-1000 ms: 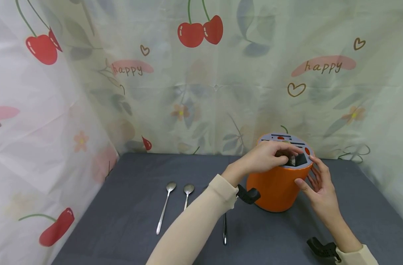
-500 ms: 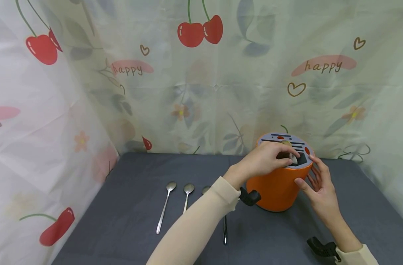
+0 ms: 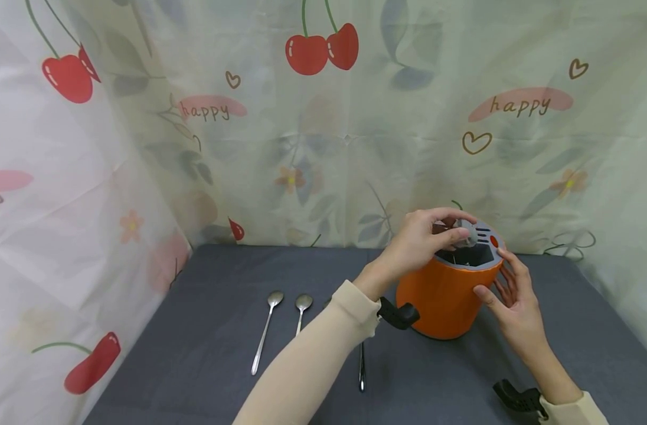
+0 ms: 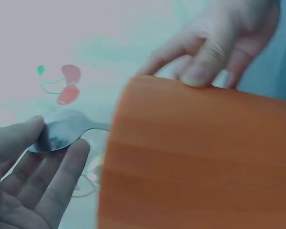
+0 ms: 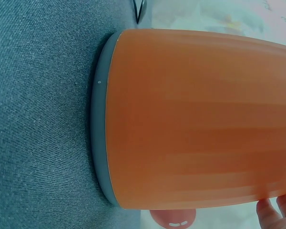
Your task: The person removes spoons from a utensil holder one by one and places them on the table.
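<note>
while the left hand (image 3: pixel 427 239) pinches the spoon (image 3: pixel 464 235) by its bowl above the orange holder (image 3: pixel 443 298), steadied by the open right hand (image 3: pixel 509 301), the stiff, light, slippery steel is best gripped firmly.

We see a dark grey cloth-covered table (image 3: pixel 206 330) filling the lower frame, while pale curtains (image 3: pixel 323 147) printed with red cherries, hearts and "happy" close in behind and left.
</note>
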